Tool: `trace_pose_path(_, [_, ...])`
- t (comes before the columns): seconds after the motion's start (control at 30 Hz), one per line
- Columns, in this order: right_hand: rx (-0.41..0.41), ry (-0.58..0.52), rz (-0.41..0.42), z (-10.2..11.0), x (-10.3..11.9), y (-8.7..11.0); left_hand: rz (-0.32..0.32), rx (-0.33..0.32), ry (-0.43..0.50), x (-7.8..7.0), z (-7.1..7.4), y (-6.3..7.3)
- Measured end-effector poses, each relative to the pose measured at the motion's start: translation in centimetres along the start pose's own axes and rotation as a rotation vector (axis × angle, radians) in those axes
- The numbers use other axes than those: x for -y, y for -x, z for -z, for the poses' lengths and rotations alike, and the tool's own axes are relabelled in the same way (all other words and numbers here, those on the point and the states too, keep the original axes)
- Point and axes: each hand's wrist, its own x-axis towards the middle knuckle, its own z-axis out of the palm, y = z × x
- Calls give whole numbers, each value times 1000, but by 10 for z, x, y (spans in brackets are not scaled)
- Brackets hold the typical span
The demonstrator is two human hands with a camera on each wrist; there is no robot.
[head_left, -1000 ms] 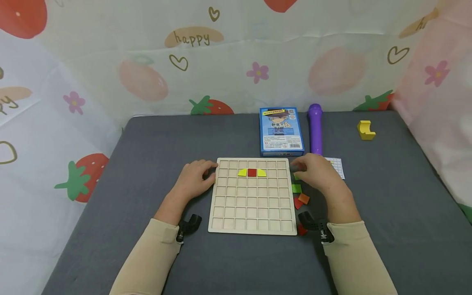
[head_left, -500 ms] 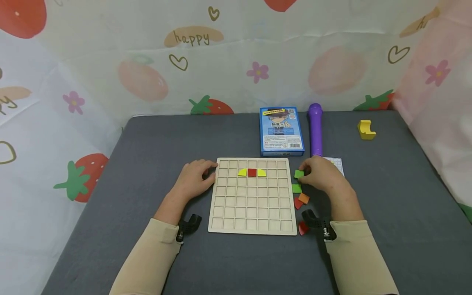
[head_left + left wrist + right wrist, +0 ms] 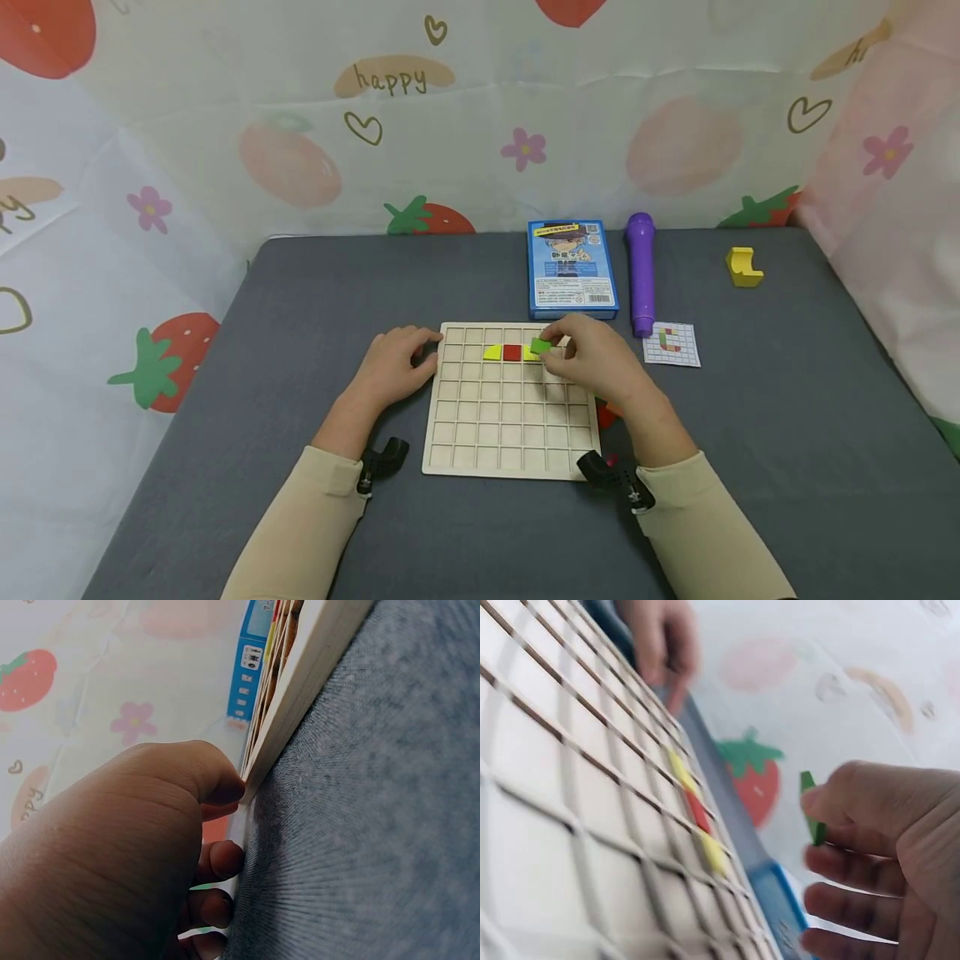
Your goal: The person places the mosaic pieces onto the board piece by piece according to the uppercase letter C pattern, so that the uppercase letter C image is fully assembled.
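Note:
My right hand (image 3: pixel 596 358) pinches a green square tile (image 3: pixel 540 346) between thumb and fingertips, over the upper right part of a pale wooden grid board (image 3: pixel 480 433). In the right wrist view that green tile (image 3: pixel 819 831) shows edge-on, raised off the board. One row holds a red square tile (image 3: pixel 512 353) with a yellow curved-edge tile (image 3: pixel 492 353) on its left and another yellow tile (image 3: pixel 528 355) on its right, partly covered by the green one. The left hand (image 3: pixel 396 364) touches the board's left edge with thumb and index fingertips, its other fingers loosely bent.
Beside the board's right edge lie an orange tile (image 3: pixel 615 409) and a red tile (image 3: pixel 605 417), partly hidden by the right arm. Further back are a blue box (image 3: pixel 573 271), a purple microphone-shaped stick (image 3: pixel 642 275), a pattern card (image 3: pixel 682 354) and a yellow block (image 3: pixel 744 268).
My right hand has picked up the green tile from beside the board and carried it left over the grid. The pattern card is now uncovered. The left hand stays put.

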Motion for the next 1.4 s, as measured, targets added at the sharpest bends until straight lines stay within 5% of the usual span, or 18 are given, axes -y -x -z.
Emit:
trace_pose_path(0.43, [6, 270, 194, -67, 22, -4, -29, -17, -6, 2, -1, 0])
trace_pose_path(0.73, [-83, 265, 124, -76, 24, -2, -38, -20, -6, 2, -1, -2])
trace_pose_path(1.07, [40, 209, 111, -41, 22, -4, -15, -8, 0, 3, -1, 0])
trace_pose_path(1.4, [159, 95, -121, 16, -14, 5, -27, -29, 10, 4, -2, 1])
